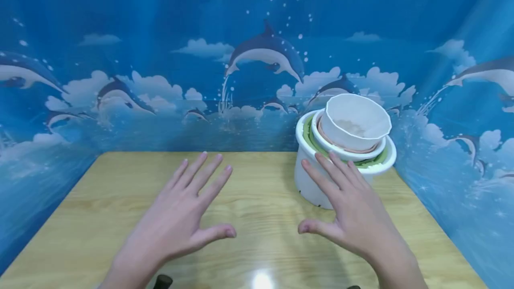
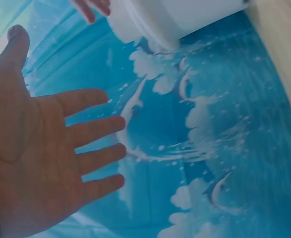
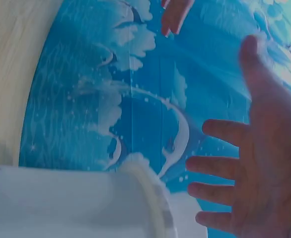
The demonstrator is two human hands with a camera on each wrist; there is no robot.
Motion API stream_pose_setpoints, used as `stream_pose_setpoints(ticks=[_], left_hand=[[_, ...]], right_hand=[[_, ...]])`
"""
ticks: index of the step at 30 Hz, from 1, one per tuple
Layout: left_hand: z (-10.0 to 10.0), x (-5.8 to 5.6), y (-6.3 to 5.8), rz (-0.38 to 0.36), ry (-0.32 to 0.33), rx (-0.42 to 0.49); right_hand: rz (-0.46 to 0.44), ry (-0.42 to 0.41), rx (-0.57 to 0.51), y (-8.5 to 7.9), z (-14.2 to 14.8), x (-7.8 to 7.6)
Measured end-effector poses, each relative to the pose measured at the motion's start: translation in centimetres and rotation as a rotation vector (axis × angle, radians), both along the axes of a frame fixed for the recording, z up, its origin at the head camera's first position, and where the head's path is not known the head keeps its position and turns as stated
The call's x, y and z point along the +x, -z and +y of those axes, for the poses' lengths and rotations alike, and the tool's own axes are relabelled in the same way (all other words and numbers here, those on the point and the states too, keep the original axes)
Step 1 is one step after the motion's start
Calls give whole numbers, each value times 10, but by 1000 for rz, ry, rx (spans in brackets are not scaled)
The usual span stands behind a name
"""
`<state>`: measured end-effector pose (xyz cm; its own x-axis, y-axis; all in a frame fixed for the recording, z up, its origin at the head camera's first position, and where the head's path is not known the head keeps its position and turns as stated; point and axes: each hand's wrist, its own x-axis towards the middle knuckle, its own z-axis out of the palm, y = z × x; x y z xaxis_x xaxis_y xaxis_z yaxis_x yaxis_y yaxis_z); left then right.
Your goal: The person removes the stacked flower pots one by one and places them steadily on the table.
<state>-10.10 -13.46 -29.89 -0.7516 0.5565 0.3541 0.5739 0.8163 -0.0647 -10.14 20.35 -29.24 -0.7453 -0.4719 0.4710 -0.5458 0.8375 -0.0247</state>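
My left hand (image 1: 176, 217) is held out above the table with its fingers straight and spread, holding nothing. The right hand (image 1: 353, 213) is spread the same way, its fingertips overlapping the front of a stack of nested pots in the head view. The outermost is a large white pot (image 1: 311, 186) with a wide rim. Inside it sit a green pot (image 1: 307, 135), a smaller white-rimmed pot (image 1: 316, 130) with a pinkish one within, and a white many-sided pot (image 1: 357, 117) on top. In the right wrist view, the large white pot (image 3: 71, 203) lies beside the fingers.
The light wooden table (image 1: 257, 191) reaches back to a blue curtain (image 1: 160, 21) printed with dolphins and clouds, which also hangs along both sides. The pot stack stands at the table's back right. A small dark object (image 1: 162, 281) shows by the left wrist.
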Motion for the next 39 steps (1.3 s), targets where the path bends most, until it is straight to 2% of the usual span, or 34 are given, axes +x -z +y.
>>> stream_pose_setpoints(ticks=[5,9,12,16,22,28,33,39], left_hand=[[5,-7,15,25,53,19],[16,-18,21,60,105,59],[28,-29,20,84,149,96],[49,-47,18,79,197,153],[83,-79,17,75,258,228],[111,-105,20,68,291,255],[135,-121,21,59,341,269],[157,-131,25,72,420,289]], right_hand=[[89,23,-65,0,8,-12],[138,68,-100,-2,19,-20],[141,119,-111,-4,27,-24],[118,161,-117,-4,35,-27],[99,182,-136,0,46,-33],[96,203,-156,6,54,-39],[116,212,-174,10,60,-41],[121,235,-187,13,65,-40]])
